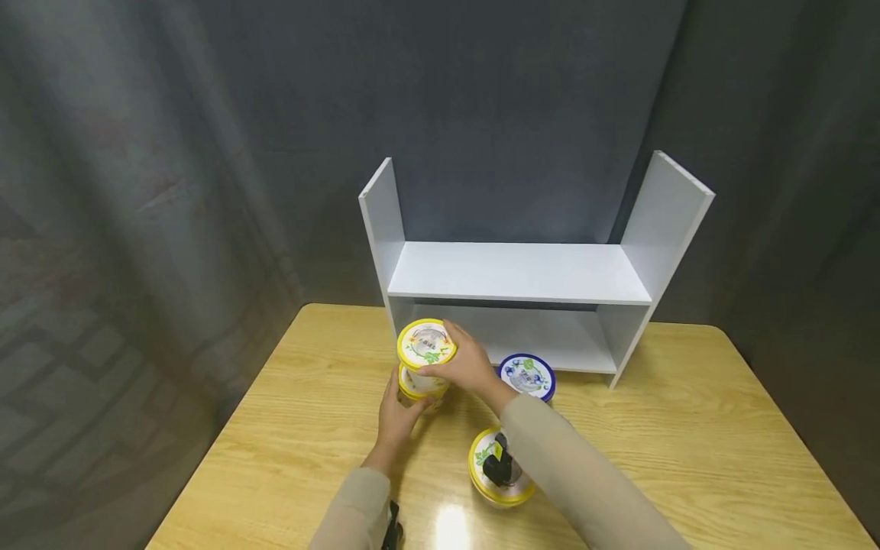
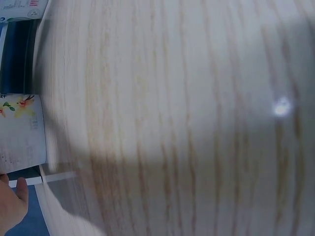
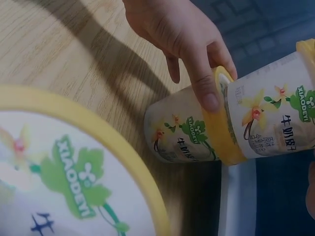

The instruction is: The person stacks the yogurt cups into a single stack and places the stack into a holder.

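Note:
Two white tubs with yellow lids stand one on top of the other, by the shelf's front left corner. My right hand [image 1: 470,363] grips the upper tub [image 1: 427,344], with fingers and thumb on either side of it. Below, my left hand [image 1: 397,420] holds the lower tub [image 3: 184,130] round its lid. The right wrist view shows the upper tub [image 3: 275,108] against the lower one's lid, with my left hand [image 3: 182,37] across that lid. In the left wrist view part of a hand [image 2: 12,204] shows beside a flower-printed tub [image 2: 22,132].
A white two-level shelf [image 1: 516,271] stands at the back of the wooden table [image 1: 687,428]. A blue-lidded tub [image 1: 526,376] sits before it. Nearer, another yellow-lidded tub [image 1: 490,489] stands under my right forearm, partly hidden by a black wrist device [image 1: 500,462].

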`<action>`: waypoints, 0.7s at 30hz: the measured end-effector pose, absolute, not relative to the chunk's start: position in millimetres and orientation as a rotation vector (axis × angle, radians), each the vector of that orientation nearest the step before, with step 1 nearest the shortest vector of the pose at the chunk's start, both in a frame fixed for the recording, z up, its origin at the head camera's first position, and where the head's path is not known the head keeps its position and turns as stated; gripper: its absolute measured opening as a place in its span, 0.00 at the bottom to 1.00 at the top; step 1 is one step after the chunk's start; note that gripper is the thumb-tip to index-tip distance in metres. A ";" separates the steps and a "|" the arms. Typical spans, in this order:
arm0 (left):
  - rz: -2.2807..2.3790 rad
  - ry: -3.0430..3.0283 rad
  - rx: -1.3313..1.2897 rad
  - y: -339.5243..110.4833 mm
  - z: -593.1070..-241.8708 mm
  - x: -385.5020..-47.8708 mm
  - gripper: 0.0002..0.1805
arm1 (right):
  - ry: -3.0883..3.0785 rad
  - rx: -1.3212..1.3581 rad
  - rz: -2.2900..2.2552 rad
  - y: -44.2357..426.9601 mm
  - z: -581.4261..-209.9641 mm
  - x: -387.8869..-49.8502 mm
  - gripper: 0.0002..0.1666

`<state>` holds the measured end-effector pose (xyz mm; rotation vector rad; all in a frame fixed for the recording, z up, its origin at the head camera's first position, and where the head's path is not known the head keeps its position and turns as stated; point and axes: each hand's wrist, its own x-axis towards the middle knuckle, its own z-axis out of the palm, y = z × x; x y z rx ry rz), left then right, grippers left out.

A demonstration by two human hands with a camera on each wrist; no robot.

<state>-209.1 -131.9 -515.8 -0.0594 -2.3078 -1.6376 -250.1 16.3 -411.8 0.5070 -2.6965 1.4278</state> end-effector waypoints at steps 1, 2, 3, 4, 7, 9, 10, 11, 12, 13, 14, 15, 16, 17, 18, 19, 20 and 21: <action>-1.640 -2.314 -0.057 -132.1 -515.9 -209.0 0.47 | -2.703 0.508 1.416 15.5 -412.4 -250.7 0.62; -1.643 -2.317 -0.058 -132.2 -515.9 -208.9 0.47 | -2.707 0.509 1.411 14.8 -412.9 -251.2 0.62; -1.647 -2.318 -0.055 -132.3 -516.0 -209.0 0.47 | -2.709 0.511 1.407 14.0 -413.3 -251.8 0.62; -1.653 -2.319 -0.045 -132.4 -516.0 -209.1 0.47 | -2.710 0.513 1.406 13.3 -413.5 -252.1 0.62; -1.681 -2.325 -0.012 -132.5 -516.0 -209.9 0.47 | -2.711 0.517 1.411 11.1 -413.9 -253.3 0.61; -1.688 -2.327 0.005 -132.6 -515.5 -210.6 0.48 | -2.702 0.532 1.418 9.5 -413.7 -253.9 0.61; -1.693 -2.331 0.012 -132.6 -515.1 -210.7 0.48 | -2.702 0.539 1.422 8.6 -413.7 -254.1 0.61; -1.694 -2.332 0.014 -132.6 -514.9 -210.7 0.49 | -2.701 0.547 1.422 7.8 -414.0 -254.4 0.61; -1.701 -2.330 0.016 -132.5 -514.5 -210.7 0.49 | -2.699 0.553 1.429 7.1 -414.1 -254.4 0.60; -1.699 -2.330 0.011 -132.3 -514.2 -210.4 0.49 | -2.697 0.556 1.438 6.2 -414.3 -254.7 0.60; -1.697 -2.330 0.002 -132.0 -513.6 -209.9 0.49 | -2.695 0.566 1.440 5.7 -414.6 -254.8 0.60; -1.702 -2.333 -0.012 -131.7 -513.1 -209.3 0.49 | -2.695 0.568 1.452 5.0 -414.7 -254.9 0.60; -1.705 -2.335 -0.023 -131.5 -512.8 -209.0 0.49 | -2.697 0.572 1.462 4.5 -414.8 -255.0 0.60; -1.707 -2.335 -0.033 -131.2 -512.5 -208.4 0.50 | -2.700 0.576 1.472 4.1 -414.6 -254.9 0.60; -1.707 -2.331 -0.050 -131.2 -512.6 -207.9 0.50 | -2.703 0.581 1.485 3.8 -414.5 -254.8 0.60; -1.703 -2.336 -0.061 -131.3 -512.6 -207.6 0.51 | -2.709 0.585 1.494 3.5 -414.1 -254.6 0.60; -1.712 -2.335 -0.059 -131.4 -512.6 -207.4 0.51 | -2.717 0.589 1.501 3.2 -413.6 -254.4 0.61; -1.725 -2.340 -0.056 -131.8 -512.8 -207.4 0.51 | -2.730 0.583 1.512 3.0 -412.8 -254.0 0.61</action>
